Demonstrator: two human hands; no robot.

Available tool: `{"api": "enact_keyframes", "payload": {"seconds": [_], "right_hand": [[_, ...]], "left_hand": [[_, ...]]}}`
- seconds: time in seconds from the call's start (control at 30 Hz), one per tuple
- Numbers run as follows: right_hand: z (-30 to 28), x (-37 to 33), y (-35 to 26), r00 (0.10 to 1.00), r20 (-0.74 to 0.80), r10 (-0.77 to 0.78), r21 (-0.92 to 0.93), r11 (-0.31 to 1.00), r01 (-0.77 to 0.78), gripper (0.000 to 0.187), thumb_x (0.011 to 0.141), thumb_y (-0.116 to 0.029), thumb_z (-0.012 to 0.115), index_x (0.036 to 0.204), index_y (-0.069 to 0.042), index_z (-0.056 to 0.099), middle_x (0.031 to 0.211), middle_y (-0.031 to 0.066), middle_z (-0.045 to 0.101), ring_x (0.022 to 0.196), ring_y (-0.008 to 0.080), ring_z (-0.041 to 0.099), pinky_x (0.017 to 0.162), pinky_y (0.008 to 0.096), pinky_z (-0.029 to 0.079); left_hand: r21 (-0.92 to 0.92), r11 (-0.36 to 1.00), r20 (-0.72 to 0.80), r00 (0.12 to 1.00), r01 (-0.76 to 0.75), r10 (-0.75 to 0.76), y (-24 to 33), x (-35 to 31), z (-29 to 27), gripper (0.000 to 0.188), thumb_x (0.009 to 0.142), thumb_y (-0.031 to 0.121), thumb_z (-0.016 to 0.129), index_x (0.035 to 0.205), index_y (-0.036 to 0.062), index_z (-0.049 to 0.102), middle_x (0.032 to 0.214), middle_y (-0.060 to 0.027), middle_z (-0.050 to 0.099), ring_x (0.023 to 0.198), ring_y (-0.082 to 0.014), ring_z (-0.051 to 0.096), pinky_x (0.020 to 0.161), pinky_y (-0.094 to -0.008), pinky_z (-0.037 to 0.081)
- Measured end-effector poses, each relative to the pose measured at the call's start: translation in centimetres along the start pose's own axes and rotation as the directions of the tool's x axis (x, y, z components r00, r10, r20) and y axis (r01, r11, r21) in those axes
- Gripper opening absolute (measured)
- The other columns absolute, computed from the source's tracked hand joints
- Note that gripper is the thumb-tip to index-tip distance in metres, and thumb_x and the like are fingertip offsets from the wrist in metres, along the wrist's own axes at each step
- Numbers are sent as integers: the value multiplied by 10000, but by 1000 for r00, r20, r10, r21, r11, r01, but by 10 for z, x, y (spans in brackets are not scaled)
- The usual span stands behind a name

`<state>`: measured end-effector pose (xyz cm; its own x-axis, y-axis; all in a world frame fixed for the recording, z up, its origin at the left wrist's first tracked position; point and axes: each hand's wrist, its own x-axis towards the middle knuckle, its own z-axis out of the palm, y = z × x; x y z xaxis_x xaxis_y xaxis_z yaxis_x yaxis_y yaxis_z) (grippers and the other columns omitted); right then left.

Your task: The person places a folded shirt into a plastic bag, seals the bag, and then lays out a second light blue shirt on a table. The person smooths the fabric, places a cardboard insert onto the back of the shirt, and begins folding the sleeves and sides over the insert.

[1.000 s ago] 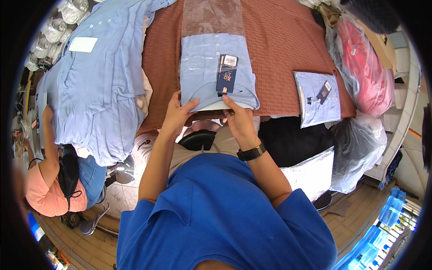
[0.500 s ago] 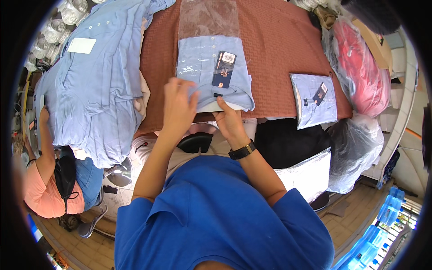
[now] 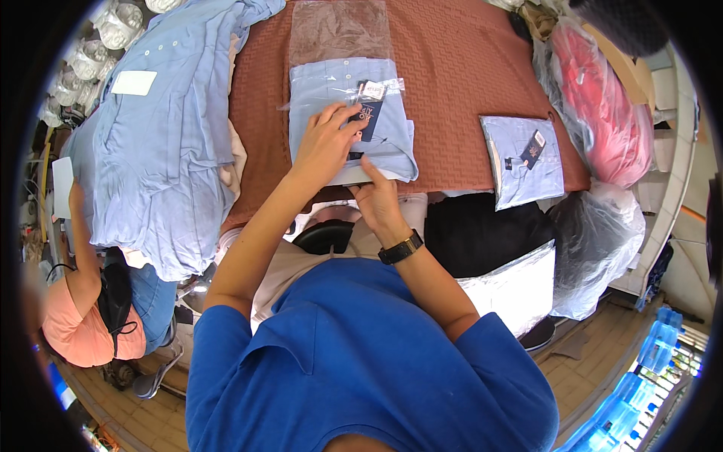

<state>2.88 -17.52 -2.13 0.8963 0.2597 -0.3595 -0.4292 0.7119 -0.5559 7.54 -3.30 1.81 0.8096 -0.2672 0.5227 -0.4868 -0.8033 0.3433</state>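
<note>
A folded light-blue shirt (image 3: 312,90) lies on the brown-covered table in front of me, its upper part inside a clear plastic bag (image 3: 339,30) that stretches flat beyond it. My left hand (image 3: 329,143) rests on the shirt with fingers spread, the fingertips touching the dark hang tag (image 3: 370,124). At the near edge, my right hand (image 3: 380,205) pinches the collar end of the shirt, thumb on top and fingers underneath. A white edge shows below the collar.
A bagged folded shirt (image 3: 523,162) lies at the table's right edge. Stacked blue shirts (image 3: 162,143) fill the left, with a co-worker (image 3: 90,316) beside them holding a white card (image 3: 62,187). Bagged red items (image 3: 602,113) stand on the right.
My left hand has moved from the shirt's near left edge up and right onto its front, beside the tag. My right hand keeps its grip. The co-worker's white card shows more fully.
</note>
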Motion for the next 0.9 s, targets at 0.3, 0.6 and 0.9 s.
{"api": "enact_keyframes", "payload": {"seconds": [0.3, 0.6, 0.9], "right_hand": [[-1, -3, -11, 995, 21, 97, 87, 991, -99, 368, 1038, -295, 530, 1301, -37, 512, 1284, 110, 574, 1175, 230, 571, 983, 462, 493], [-7, 1, -2, 991, -117, 68, -15, 997, -70, 349, 952, -141, 686, 1254, -37, 546, 1219, 72, 608, 1095, 192, 611, 853, 424, 563], [5, 3, -6, 996, -72, 44, 63, 997, -40, 345, 1002, -148, 596, 1324, -53, 514, 1297, 99, 593, 1176, 249, 596, 958, 490, 539]], "left_hand": [[-280, 960, 130, 991, -5, 43, 28, -22, -38, 189, 820, 4, 674, 1008, 10, 656, 952, -90, 580, 941, -312, 540, 816, -415, 472], [-392, 908, 178, 981, 144, -79, 26, -42, -22, 188, 839, -22, 639, 1022, 20, 653, 1022, -95, 565, 947, -311, 543, 819, -402, 461], [-41, 998, -79, 995, 53, -56, 5, 10, -22, 235, 826, 16, 658, 1056, 64, 667, 1118, -52, 605, 1057, -290, 554, 854, -409, 464]]}}
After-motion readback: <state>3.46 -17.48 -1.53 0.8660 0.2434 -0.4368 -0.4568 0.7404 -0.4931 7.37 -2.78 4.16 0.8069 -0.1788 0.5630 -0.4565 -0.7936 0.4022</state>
